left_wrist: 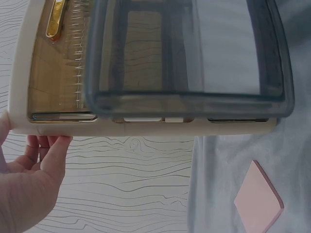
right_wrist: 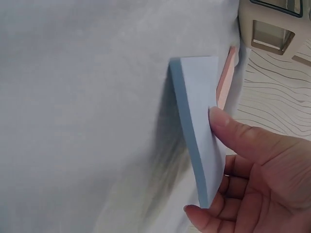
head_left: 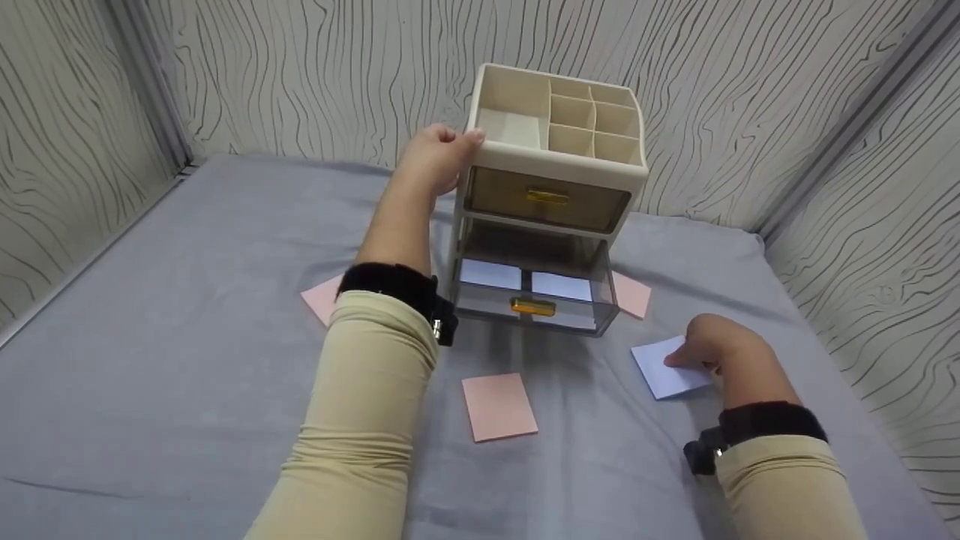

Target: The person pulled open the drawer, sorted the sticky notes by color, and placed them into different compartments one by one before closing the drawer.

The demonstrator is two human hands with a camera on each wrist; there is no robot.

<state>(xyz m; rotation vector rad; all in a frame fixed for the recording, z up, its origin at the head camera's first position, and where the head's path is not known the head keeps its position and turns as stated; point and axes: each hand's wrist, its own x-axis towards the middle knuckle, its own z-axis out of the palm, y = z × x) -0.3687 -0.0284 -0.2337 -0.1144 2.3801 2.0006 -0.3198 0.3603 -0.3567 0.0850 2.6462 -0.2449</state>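
Note:
A cream desktop drawer organizer [head_left: 562, 159] stands near the back. My left hand [head_left: 431, 161] grips its left side near the top rim, the thumb at the front and the fingers behind in the left wrist view. The lower smoky clear drawer [head_left: 480, 304] is pulled out, with pale blue note pads [head_left: 489, 274] lying in it side by side. To the right, my right hand [head_left: 731, 356] pinches a pale blue pad of sticky notes [head_left: 660, 375] between thumb and fingers. In the right wrist view this pad [right_wrist: 198, 107] is tilted, its thick blue edge showing.
One pink note pad [head_left: 500, 407] lies in front of the organizer. Another pink pad [head_left: 632, 295] is to its right, and a third pink pad [head_left: 322, 298] is partly hidden by the left arm. Wood-grain patterned walls [head_left: 322, 82] enclose the grey cloth [head_left: 187, 337].

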